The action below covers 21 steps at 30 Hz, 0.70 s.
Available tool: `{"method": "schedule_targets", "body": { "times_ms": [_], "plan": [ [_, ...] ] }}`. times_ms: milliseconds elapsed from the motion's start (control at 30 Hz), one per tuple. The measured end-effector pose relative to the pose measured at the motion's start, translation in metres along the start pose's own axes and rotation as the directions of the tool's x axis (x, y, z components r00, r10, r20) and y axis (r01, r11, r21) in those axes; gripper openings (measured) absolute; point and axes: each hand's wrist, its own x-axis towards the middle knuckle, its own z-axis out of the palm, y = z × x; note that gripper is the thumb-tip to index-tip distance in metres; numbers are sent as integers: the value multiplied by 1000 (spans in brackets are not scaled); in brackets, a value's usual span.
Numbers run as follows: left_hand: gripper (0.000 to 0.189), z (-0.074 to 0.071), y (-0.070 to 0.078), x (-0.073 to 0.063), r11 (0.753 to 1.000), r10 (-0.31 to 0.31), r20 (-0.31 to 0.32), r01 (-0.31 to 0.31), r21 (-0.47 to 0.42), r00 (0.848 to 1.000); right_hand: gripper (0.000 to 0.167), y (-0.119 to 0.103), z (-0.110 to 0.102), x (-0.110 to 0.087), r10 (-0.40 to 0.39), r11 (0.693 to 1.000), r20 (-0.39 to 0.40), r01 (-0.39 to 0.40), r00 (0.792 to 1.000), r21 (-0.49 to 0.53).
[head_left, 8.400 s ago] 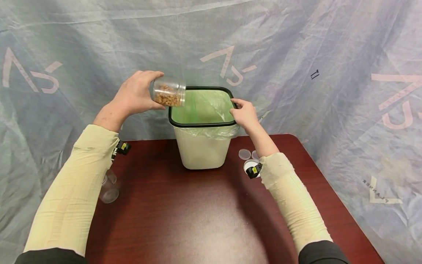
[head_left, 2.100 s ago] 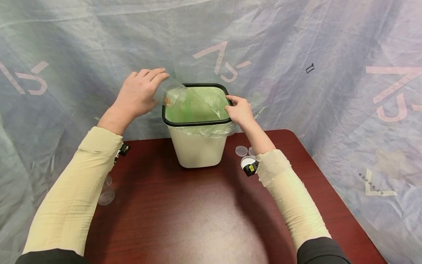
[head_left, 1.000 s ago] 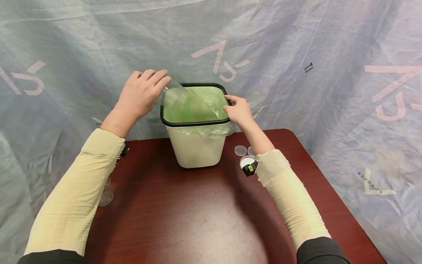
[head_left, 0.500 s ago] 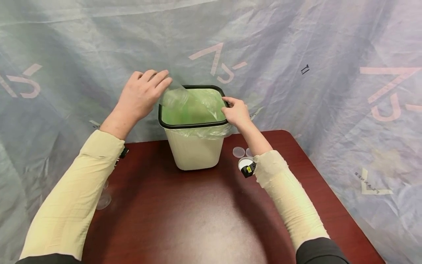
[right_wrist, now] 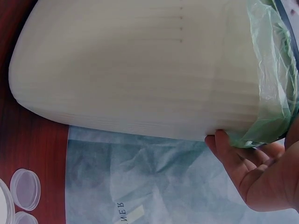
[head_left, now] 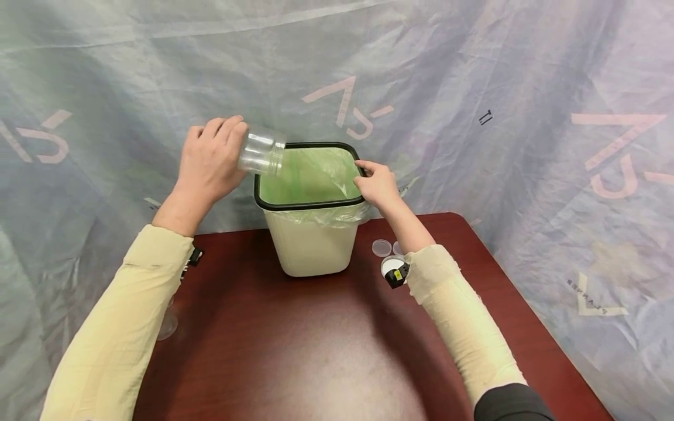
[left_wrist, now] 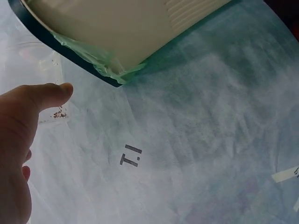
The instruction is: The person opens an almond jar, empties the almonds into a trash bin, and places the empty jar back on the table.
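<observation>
My left hand [head_left: 210,158] grips a clear plastic jar [head_left: 261,153] by its base end. The jar lies nearly on its side, its threaded mouth over the left rim of a cream trash bin [head_left: 313,248]. A few brown crumbs [left_wrist: 60,113] cling inside it in the left wrist view. A pale green bag [head_left: 310,175] lines the bin and folds out under the black rim. At the bin's right side, my right hand [head_left: 378,186] holds the rim; in the right wrist view its fingers [right_wrist: 224,144] curl against the outer wall below the bag's edge.
Clear round lids [head_left: 381,248] and a white-centred lid [head_left: 388,266] lie on the dark red table [head_left: 316,339] right of the bin. Clear containers [head_left: 167,326] stand at the left, partly hidden by my left sleeve. A grey fabric sheet [head_left: 447,70] hangs close behind.
The brown pieces that filled part of the jar have gone out of it. My left hand has tipped it down into the bin, then raised it leftward, closer to level. My right hand stays.
</observation>
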Motion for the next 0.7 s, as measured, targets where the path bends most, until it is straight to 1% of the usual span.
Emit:
{"method": "schedule_targets", "body": {
  "times_ms": [133,200,333,400,567,633,700],
  "plan": [
    [72,-2,-1,-6,999,-48,-18,47,-24,999,49,1,-2,1,-8,1000,-3,8,1000,18],
    [80,-4,-3,-9,997,-72,-14,71,-38,997,49,1,-2,2,-15,999,-2,15,1000,29],
    [81,-6,-4,-16,989,-135,23,136,-50,991,48,3,-3,5,-47,996,3,47,999,81],
    [80,-6,-5,-20,985,-166,30,167,-52,986,48,6,-3,6,-61,991,7,60,998,117],
    [81,-3,-5,-29,969,-234,-4,233,-83,972,45,13,-4,5,-74,973,15,69,997,219],
    [82,-2,-5,-32,959,-266,-13,263,-106,964,44,15,-5,4,-77,966,7,72,997,250],
    [84,-1,-4,-35,946,-302,-6,299,-125,953,44,17,-7,3,-77,960,-10,77,997,269]
  ]
}}
